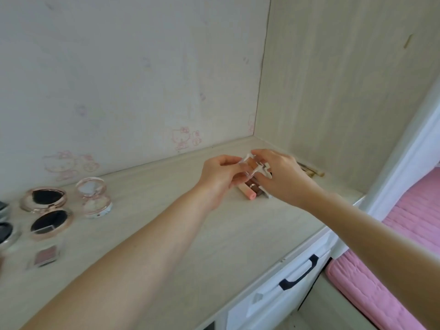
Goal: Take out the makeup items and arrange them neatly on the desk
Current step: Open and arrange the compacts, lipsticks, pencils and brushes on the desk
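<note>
Both my hands meet over the right part of the pale wooden desk (166,222). My left hand (220,178) and my right hand (283,177) together hold a small white clear-edged item (258,166) between their fingertips. Just under them lie a peach-pink tube (250,195) and a brown tube (258,189), side by side on the desk. At the far left stand open round compacts (46,198) (51,223), a white marbled compact (94,196) and a small square blush pan (46,254).
A few gold-tipped sticks (312,171) lie against the right wall panel. The desk's front edge runs diagonally above a white drawer with a dark handle (300,273). A pink quilted bed (404,234) lies to the right. More dark items are cut off at the left edge.
</note>
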